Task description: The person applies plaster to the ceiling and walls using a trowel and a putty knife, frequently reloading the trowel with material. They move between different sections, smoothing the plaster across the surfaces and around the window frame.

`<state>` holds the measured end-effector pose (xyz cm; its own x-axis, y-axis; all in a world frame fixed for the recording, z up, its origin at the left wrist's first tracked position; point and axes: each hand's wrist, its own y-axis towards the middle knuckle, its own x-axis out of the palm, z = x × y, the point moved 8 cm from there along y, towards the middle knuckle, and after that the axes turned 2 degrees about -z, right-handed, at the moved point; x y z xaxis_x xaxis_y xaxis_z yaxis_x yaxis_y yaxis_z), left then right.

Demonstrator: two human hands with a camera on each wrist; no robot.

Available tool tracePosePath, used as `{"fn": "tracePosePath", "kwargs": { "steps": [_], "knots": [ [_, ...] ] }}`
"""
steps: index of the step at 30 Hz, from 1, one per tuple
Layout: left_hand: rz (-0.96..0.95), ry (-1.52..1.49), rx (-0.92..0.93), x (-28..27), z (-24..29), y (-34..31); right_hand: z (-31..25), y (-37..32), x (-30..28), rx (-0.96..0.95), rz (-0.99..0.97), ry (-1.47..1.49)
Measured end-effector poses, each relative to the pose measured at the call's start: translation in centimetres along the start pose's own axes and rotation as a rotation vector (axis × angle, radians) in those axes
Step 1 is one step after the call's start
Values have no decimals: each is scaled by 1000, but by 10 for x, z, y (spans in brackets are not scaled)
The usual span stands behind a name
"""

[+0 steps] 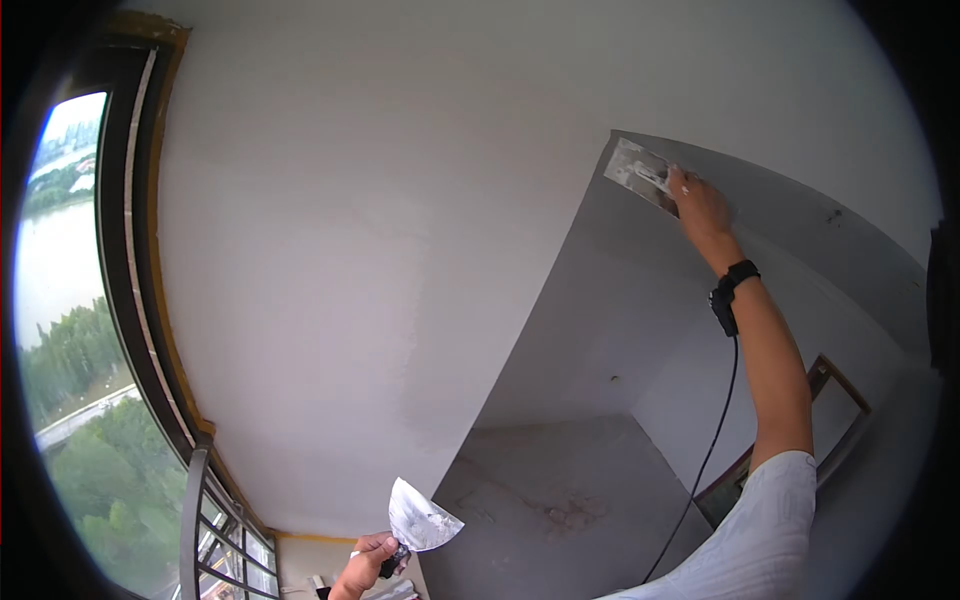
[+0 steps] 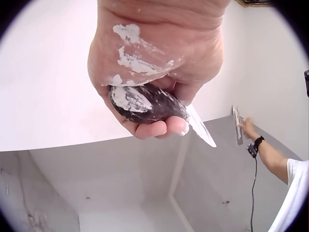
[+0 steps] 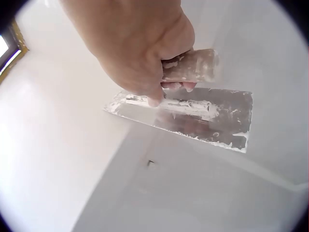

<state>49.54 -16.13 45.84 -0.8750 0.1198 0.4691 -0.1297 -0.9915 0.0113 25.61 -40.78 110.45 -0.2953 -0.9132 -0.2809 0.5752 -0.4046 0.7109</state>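
Raised at the upper right of the head view, my right hand (image 1: 702, 210) grips a flat rectangular plastering trowel (image 1: 626, 168). The blade is at the top corner where the white wall (image 1: 370, 250) meets the grey recess. In the right wrist view, white plaster streaks the trowel's metal plate (image 3: 229, 108), and my fingers wrap its worn handle (image 3: 205, 65). Low in the head view, my left hand (image 1: 368, 566) holds a putty knife (image 1: 420, 518) blade up, with white residue on the blade. Its dark handle (image 2: 161, 104) is smeared with plaster in the left wrist view, as is that hand (image 2: 159, 53).
A tall window (image 1: 70, 280) with a dark frame runs along the left, above a metal railing (image 1: 215, 540). Beyond the wall edge lies a grey floor (image 1: 560, 500). A black cable (image 1: 715, 440) hangs from the right wrist camera. A framed opening (image 1: 840, 415) stands at right.
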Motion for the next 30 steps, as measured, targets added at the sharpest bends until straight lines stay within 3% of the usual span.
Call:
{"fn": "tracePosePath", "kwargs": {
  "steps": [2, 5, 7, 10, 11, 12, 13, 15, 16, 17, 19, 21, 22, 23, 25, 26, 28, 30],
  "knots": [
    [-35, -38, 8, 10, 11, -5, 14, -39, 5, -2, 144, 159],
    [-90, 61, 1, 25, 38, -1, -36, -108, -47, -2, 132, 475],
    [-195, 164, 3, 31, 48, 18, -114, -144, -76, -147, -282, 816],
    [-337, 186, 78, 93, 71, 56, -179, -201, -102, -487, -333, 1197],
    [-294, 240, 46, 109, 76, 59, -194, -218, -108, -567, -361, 1324],
    [-223, 224, 210, 118, 68, 69, -206, -231, -111, -590, -376, 1454],
    [-154, 219, 374, 120, 63, 73, -214, -242, -112, -629, -383, 1498],
    [-120, 125, 308, 132, 65, 63, -213, -255, -111, -658, -258, 1505],
    [-208, 175, 263, 128, 58, 64, -216, -264, -86, -649, -298, 1508],
    [-316, 24, 114, 133, 62, 53, -218, -275, -67, -678, -291, 1536],
    [-259, 72, 66, 123, 64, 35, -220, -288, -26, -591, -293, 1491],
    [-172, 62, 118, 103, 66, 20, -225, -293, -2, -631, -236, 1468],
    [-47, -57, 139, 87, 64, 13, -215, -299, 15, -638, -188, 1405],
    [1, -255, 211, 72, 73, 7, -218, -304, 21, -763, -153, 1150],
    [105, -226, 360, 44, 108, -8, -198, -298, 68, -584, -131, 1173],
    [266, -158, 378, 34, 121, -20, -172, -282, 92, -315, -94, 1301],
    [268, -20, 409, 19, 130, -31, -109, -241, 128, 195, 65, 1454],
    [282, -43, 404, 17, 120, -41, -67, -205, 160, 801, 5, 1893]
  ]
}}
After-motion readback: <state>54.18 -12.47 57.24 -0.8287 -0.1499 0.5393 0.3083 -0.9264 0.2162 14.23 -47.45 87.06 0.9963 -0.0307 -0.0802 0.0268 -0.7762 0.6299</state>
